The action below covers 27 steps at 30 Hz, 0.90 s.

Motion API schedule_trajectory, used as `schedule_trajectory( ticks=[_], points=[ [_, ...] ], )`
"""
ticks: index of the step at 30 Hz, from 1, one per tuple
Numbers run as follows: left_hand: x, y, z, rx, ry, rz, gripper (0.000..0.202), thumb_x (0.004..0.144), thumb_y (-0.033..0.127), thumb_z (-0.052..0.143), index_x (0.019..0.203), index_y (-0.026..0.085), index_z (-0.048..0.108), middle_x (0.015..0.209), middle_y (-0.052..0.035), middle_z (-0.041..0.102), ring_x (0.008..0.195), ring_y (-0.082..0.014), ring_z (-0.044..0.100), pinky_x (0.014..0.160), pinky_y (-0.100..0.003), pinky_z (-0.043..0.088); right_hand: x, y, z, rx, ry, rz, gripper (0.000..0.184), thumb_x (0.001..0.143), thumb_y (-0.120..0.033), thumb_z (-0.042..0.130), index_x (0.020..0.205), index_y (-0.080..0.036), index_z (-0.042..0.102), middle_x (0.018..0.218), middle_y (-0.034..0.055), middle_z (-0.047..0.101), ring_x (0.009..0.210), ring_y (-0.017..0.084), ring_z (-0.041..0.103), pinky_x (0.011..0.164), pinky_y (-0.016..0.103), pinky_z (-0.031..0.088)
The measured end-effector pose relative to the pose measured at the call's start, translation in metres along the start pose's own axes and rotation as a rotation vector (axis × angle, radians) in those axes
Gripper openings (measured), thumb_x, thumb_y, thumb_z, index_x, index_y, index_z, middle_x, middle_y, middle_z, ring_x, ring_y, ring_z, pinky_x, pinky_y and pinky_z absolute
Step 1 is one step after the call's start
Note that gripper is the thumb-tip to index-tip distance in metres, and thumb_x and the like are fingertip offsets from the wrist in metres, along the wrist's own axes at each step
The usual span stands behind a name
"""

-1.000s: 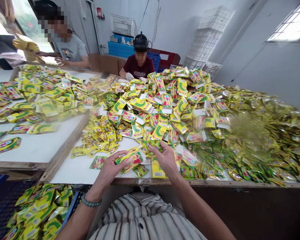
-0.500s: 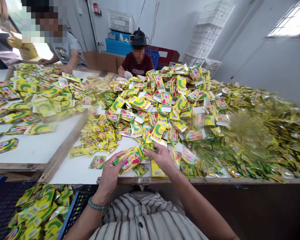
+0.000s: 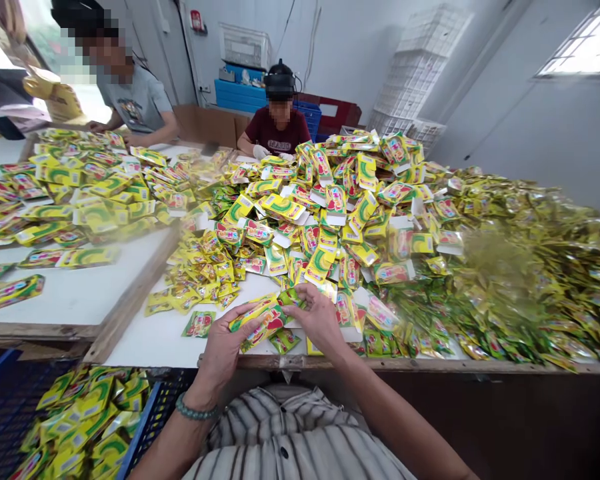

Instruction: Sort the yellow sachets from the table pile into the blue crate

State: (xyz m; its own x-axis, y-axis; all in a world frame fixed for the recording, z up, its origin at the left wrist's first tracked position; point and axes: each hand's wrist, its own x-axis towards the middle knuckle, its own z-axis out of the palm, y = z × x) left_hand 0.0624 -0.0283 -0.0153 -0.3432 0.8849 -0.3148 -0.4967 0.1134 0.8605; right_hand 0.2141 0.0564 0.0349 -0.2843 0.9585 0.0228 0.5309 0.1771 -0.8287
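Closed around a yellow and green printed box is my left hand, thumb on its front face. My right hand pinches a small green packet at the box's right end; whether the packet is partly inside, I cannot tell. Below the box, a loose green packet lies on the white table. Another green packet rests to the left of my left hand. Just beyond my hands, a heap of printed boxes rises, several with white flaps out.
Small yellow packets are piled left of the boxes. A large heap of packets covers the right side. A blue crate of filled boxes stands lower left. Wooden strips edge the table. Two people work across it.
The view has shifted slightly. My right fingers have curled in more around the green packet at the box's end. The person at the far left has drawn a hand back from the pile.
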Motion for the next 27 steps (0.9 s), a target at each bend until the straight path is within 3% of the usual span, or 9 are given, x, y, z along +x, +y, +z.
schedule_trajectory(
  ticks=[4,7,10,13,18,24,27],
  points=[
    [-0.001,0.01,0.006,-0.165,0.028,-0.082,0.049,0.058,0.029,0.085,0.103,0.016,0.071,0.096,-0.0068,0.076,0.081,-0.0195,0.071,0.076,-0.03,0.056,-0.001,-0.01,0.005,-0.07,0.01,-0.172,0.025,0.085,-0.028,0.056,0.103,-0.019,0.069,0.097,0.0057,0.071,0.086,0.02,0.063,0.077,0.031,0.048],
    [-0.003,0.016,0.006,-0.276,0.044,-0.152,0.051,0.055,0.025,0.087,0.102,0.015,0.07,0.092,-0.0068,0.076,0.076,-0.0183,0.071,0.071,-0.027,0.057,-0.001,-0.015,0.004,-0.099,0.032,-0.264,0.02,0.085,-0.026,0.059,0.1,-0.021,0.07,0.093,0.005,0.071,0.09,0.02,0.062,0.081,0.032,0.047],
    [-0.004,0.018,0.003,-0.323,0.012,-0.208,0.05,0.057,0.023,0.086,0.103,0.015,0.069,0.091,-0.0076,0.077,0.073,-0.0179,0.072,0.068,-0.026,0.058,-0.002,-0.018,0.004,-0.143,0.096,-0.256,0.006,0.078,-0.023,0.069,0.084,-0.022,0.07,0.081,0.0032,0.069,0.085,0.02,0.06,0.08,0.034,0.046],
    [-0.004,0.02,-0.001,-0.36,0.009,-0.229,0.049,0.057,0.021,0.086,0.102,0.015,0.068,0.089,-0.0078,0.077,0.071,-0.018,0.072,0.068,-0.026,0.058,-0.003,-0.021,0.005,-0.145,0.043,-0.251,0.004,0.078,-0.023,0.069,0.074,-0.022,0.069,0.084,0.004,0.069,0.097,0.023,0.059,0.088,0.037,0.043],
    [-0.003,0.024,-0.004,-0.355,0.029,-0.225,0.044,0.056,0.018,0.085,0.097,0.014,0.069,0.087,-0.0063,0.077,0.072,-0.0178,0.072,0.068,-0.025,0.058,-0.009,-0.023,0.014,-0.018,-0.134,-0.216,0.013,0.086,-0.031,0.06,0.094,-0.023,0.066,0.099,0.0053,0.069,0.115,0.024,0.056,0.097,0.041,0.038],
    [0.005,0.021,-0.009,-0.352,0.09,-0.206,0.039,0.055,0.016,0.082,0.092,0.014,0.069,0.079,-0.0039,0.076,0.066,-0.0167,0.07,0.064,-0.025,0.057,0.001,-0.029,0.027,0.246,-0.453,-0.019,0.032,0.087,-0.044,0.056,0.112,-0.023,0.053,0.085,0.0024,0.07,0.083,0.019,0.067,0.075,0.032,0.05],
    [0.023,0.037,-0.032,-0.291,0.194,-0.143,0.039,0.059,0.015,0.078,0.095,0.013,0.066,0.084,-0.0057,0.075,0.07,-0.0174,0.07,0.065,-0.027,0.058,0.013,-0.026,0.02,0.288,-0.282,-0.043,0.033,0.086,-0.04,0.056,0.113,-0.021,0.05,0.093,0.0051,0.07,0.087,0.019,0.066,0.076,0.031,0.05]
  ],
)
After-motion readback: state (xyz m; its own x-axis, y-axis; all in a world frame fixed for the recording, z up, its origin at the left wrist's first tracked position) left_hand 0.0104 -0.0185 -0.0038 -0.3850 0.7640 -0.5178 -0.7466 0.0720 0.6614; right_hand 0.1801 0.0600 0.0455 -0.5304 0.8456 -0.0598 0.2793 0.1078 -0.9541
